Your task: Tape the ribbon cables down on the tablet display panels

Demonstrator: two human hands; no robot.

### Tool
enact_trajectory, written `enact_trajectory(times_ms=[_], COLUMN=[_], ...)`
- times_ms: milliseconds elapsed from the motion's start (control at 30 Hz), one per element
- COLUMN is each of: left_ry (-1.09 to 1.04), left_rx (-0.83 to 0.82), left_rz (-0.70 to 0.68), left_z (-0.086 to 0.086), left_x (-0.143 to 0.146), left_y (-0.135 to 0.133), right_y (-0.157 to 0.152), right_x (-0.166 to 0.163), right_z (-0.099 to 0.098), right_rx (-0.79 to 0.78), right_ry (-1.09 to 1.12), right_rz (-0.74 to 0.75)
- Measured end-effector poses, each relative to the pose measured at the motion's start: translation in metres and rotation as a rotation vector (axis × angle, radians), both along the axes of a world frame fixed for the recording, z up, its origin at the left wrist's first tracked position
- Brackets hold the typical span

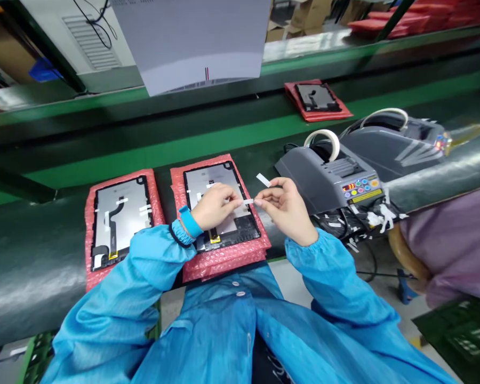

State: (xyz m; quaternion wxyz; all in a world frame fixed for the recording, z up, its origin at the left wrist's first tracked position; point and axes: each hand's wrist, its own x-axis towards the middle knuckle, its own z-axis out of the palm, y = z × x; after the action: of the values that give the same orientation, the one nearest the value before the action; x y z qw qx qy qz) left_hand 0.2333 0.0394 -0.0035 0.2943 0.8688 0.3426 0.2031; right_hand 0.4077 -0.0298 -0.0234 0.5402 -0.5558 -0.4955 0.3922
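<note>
White strip (248, 201), short, sits b/w the two hands: L hand (218, 207) pinches its left end w/ thumb + index, R hand (283, 208) has thumb + index closed on its right end, so just the mid part shows b/w fingertips. It's over the right edge of the centre panel (230, 224), silver back w/ black frame; can't tell if it touches. 2nd strip (263, 180) sticks up & left from R hand's index finger, far end in the air; can't tell if stuck there or gripped. Centre panel rests on pink bubble wrap (224, 261), on the dark green desk (32, 229). Left panel (126, 221), same type, lies on its own wrap (158, 202), w/ a few white bits along the right edge. Grey tape dispenser (316, 178) is near R hand, red display reads 33, tape roll (335, 144) on top; 2nd dispenser (392, 144) just beside it. Far panel (316, 97) on red wrap (332, 116) at the back.
</note>
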Motion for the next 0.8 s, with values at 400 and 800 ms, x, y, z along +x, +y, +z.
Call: enact_trajectory(times_ms=[400, 800], left_ry=[0.085, 0.112], left_rx=[-0.057, -0.120], left_rz=[0.141, 0.160], left_z=[-0.010, -0.016], left_x=[0.006, 0.008], left_y=[0.009, 0.017], right_y=[0.027, 0.037], right_x=[-0.002, 0.005], right_z=[-0.010, -0.017], right_rx=[-0.062, -0.136], right_ry=[0.040, 0.080], right_rz=[0.036, 0.090])
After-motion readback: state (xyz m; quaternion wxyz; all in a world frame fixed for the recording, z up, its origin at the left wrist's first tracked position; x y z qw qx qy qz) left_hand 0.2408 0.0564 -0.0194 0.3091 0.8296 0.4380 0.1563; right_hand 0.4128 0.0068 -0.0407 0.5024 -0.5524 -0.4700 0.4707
